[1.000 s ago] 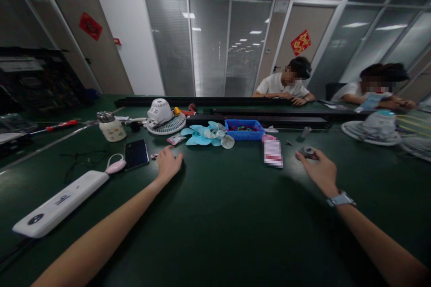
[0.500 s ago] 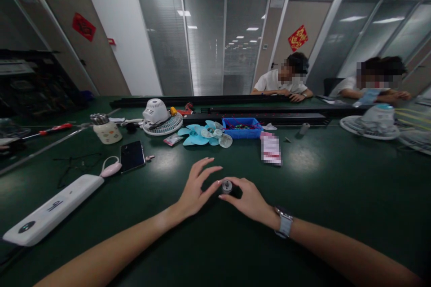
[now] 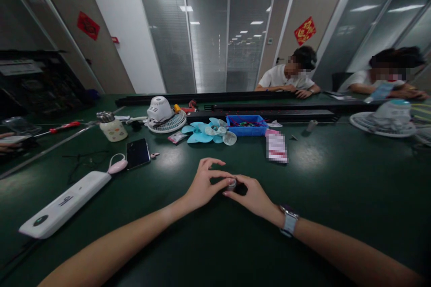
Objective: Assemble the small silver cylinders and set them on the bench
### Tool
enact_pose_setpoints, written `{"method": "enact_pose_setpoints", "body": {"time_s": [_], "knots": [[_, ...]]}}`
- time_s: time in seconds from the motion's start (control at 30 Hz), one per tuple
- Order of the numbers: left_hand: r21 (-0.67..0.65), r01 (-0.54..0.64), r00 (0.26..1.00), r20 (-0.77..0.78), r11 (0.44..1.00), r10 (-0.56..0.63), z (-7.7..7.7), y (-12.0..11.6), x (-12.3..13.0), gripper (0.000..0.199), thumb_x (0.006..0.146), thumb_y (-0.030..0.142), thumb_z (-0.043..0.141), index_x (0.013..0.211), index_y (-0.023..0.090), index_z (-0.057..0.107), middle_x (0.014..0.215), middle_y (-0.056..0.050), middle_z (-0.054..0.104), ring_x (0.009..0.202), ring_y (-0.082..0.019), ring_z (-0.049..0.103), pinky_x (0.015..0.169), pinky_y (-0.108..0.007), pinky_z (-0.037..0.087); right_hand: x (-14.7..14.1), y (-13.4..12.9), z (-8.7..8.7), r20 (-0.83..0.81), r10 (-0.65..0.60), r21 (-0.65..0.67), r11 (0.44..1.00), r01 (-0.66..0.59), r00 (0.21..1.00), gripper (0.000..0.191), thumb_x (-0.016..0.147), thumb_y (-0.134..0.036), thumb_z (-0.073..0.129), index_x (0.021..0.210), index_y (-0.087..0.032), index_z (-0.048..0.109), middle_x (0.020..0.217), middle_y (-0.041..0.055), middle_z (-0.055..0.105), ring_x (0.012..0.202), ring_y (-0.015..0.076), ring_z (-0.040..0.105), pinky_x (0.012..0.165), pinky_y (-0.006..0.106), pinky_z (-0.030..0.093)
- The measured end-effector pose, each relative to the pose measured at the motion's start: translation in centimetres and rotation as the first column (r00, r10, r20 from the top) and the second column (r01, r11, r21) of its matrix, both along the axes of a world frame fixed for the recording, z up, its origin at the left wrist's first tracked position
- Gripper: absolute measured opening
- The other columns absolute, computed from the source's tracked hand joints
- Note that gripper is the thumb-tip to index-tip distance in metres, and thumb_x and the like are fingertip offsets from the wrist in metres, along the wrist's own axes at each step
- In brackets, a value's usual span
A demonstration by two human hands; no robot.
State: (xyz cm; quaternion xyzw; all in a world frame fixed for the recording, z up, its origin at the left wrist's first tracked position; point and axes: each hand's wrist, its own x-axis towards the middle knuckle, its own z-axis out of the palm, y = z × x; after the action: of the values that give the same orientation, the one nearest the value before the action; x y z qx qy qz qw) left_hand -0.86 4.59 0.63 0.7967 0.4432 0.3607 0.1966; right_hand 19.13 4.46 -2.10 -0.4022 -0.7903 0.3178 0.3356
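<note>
A small grey metal cylinder, which looks like a small motor (image 3: 231,187), stands upright between my two hands near the middle of the green table. My right hand (image 3: 256,197) holds its side, thumb in front and index finger behind. From the left, my left hand (image 3: 204,184) has thumb and index finger closed at the top of the motor, while its other fingers stretch out above. Fingertips cover much of the motor's top. Farther right on the table stands a similar metal cylinder (image 3: 311,126).
Beyond my hands lie light-blue fan blades (image 3: 198,132), a blue bin (image 3: 247,131) with wires, and a white fan part (image 3: 160,110). To the left are a phone (image 3: 138,153), a jar (image 3: 113,130) and a long white device (image 3: 67,204). Two people (image 3: 286,78) sit across the table.
My left thumb and index finger have come in over the motor's top, which showed openly before. My right hand keeps its hold. The whole view has shifted slightly.
</note>
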Motion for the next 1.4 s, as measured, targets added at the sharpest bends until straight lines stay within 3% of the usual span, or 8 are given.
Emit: {"method": "enact_pose_setpoints", "body": {"time_s": [0.17, 0.53, 0.77, 0.97, 1.07, 1.17, 1.27, 1.4], "knots": [[0.058, -0.134, 0.987, 0.096, 0.989, 0.128, -1.0, 0.1, -1.3, 0.018, 0.089, 0.038, 0.064, 0.103, 0.036, 0.075, 0.106, -0.004, 0.063, 0.109, -0.025, 0.049, 0.095, -0.043, 0.042, 0.1, 0.0, 0.1, 0.012, 0.001, -0.024, 1.0, -0.001, 1.0, 0.041, 0.079, -0.047, 0.071, 0.113, -0.025, 0.067, 0.109, 0.0032, 0.07, 0.098, 0.0224, 0.064, 0.088, 0.039, 0.05], [-0.074, -0.157, 0.952, -0.278, 0.985, 0.13, -3.5, -0.5, -2.7, 0.02, 0.084, 0.051, 0.064, 0.099, 0.043, 0.076, 0.095, -0.005, 0.06, 0.094, -0.026, 0.048, 0.079, -0.04, 0.041, 0.2, -0.3, 0.5, 0.005, -0.011, -0.036, 0.999, 0.011, 1.0, 0.044, 0.078, -0.045, 0.073, 0.117, -0.028, 0.067, 0.116, 0.0025, 0.069, 0.107, 0.0245, 0.063, 0.095, 0.043, 0.048], [-0.146, -0.207, 0.978, -0.044, 0.967, 0.202, -3.0, -0.4, -2.6, 0.038, 0.095, 0.05, 0.044, 0.117, 0.033, 0.07, 0.102, -0.006, 0.062, 0.102, -0.027, 0.048, 0.09, -0.044, 0.041, 0.3, -0.5, 0.8, 0.028, -0.004, -0.081, 0.997, 0.006, 1.0, 0.044, 0.08, -0.047, 0.071, 0.12, -0.028, 0.065, 0.117, 0.0012, 0.068, 0.106, 0.0232, 0.062, 0.095, 0.042, 0.048], [-0.167, -0.211, 0.976, 0.024, 0.963, 0.218, -3.1, -0.1, -2.7, 0.039, 0.097, 0.047, 0.04, 0.104, 0.026, 0.072, 0.105, -0.005, 0.065, 0.105, -0.026, 0.051, 0.095, -0.044, 0.04, 3.5, 1.1, 1.3, -0.07, -0.145, -0.029, 0.989, 0.143, 0.987, 0.042, 0.083, -0.046, 0.067, 0.119, -0.024, 0.064, 0.112, 0.0032, 0.07, 0.101, 0.0216, 0.065, 0.091, 0.037, 0.05], [-0.152, -0.219, 0.974, 0.022, 0.964, 0.224, -3.2, -0.1, -2.7, 0.04, 0.096, 0.048, 0.04, 0.093, 0.024, 0.072, 0.101, -0.005, 0.066, 0.102, -0.026, 0.053, 0.094, -0.043, 0.041, 8.7, 3.9, 1.4, -0.102, -0.404, 0.091, 0.906, 0.413, 0.909, 0.045, 0.083, -0.051, 0.063, 0.114, -0.019, 0.065, 0.106, 0.0083, 0.071, 0.093, 0.0245, 0.066, 0.086, 0.04, 0.051], [-0.144, -0.225, 0.973, 0.016, 0.964, 0.23, -3.3, 0.1, -2.6, 0.039, 0.096, 0.048, 0.04, 0.09, 0.024, 0.07, 0.099, -0.004, 0.066, 0.1, -0.025, 0.054, 0.091, -0.042, 0.042, 15.4, 6.9, 0.6, -0.103, -0.697, 0.179, 0.689, 0.702, 0.71, 0.053, 0.079, -0.058, 0.061, 0.11, -0.015, 0.066, 0.099, 0.0125, 0.072, 0.085, 0.0271, 0.067, 0.077, 0.04, 0.051], [-0.148, -0.225, 0.973, 0.017, 0.963, 0.23, -3.4, 0.4, -2.6, 0.039, 0.096, 0.048, 0.04, 0.092, 0.023, 0.07, 0.099, -0.004, 0.066, 0.101, -0.025, 0.054, 0.091, -0.042, 0.043, 21.6, 9.3, -0.7, -0.061, -0.817, 0.203, 0.552, 0.809, 0.573, 0.056, 0.076, -0.061, 0.06, 0.108, -0.016, 0.067, 0.092, 0.0125, 0.074, 0.082, 0.028, 0.068, 0.074, 0.039, 0.051], [-0.166, -0.237, 0.97, 0.021, 0.957, 0.243, -3.4, 0.6, -2.6, 0.039, 0.096, 0.049, 0.04, 0.095, 0.023, 0.069, 0.102, -0.005, 0.066, 0.102, -0.026, 0.054, 0.089, -0.042, 0.043, 26.0, 10.8, -2.2, 0.009, -0.855, 0.221, 0.507, 0.833, 0.518, 0.053, 0.073, -0.06, 0.06, 0.102, -0.017, 0.068, 0.088, 0.011, 0.074, 0.08, 0.0275, 0.069, 0.071, 0.038, 0.051]]}}
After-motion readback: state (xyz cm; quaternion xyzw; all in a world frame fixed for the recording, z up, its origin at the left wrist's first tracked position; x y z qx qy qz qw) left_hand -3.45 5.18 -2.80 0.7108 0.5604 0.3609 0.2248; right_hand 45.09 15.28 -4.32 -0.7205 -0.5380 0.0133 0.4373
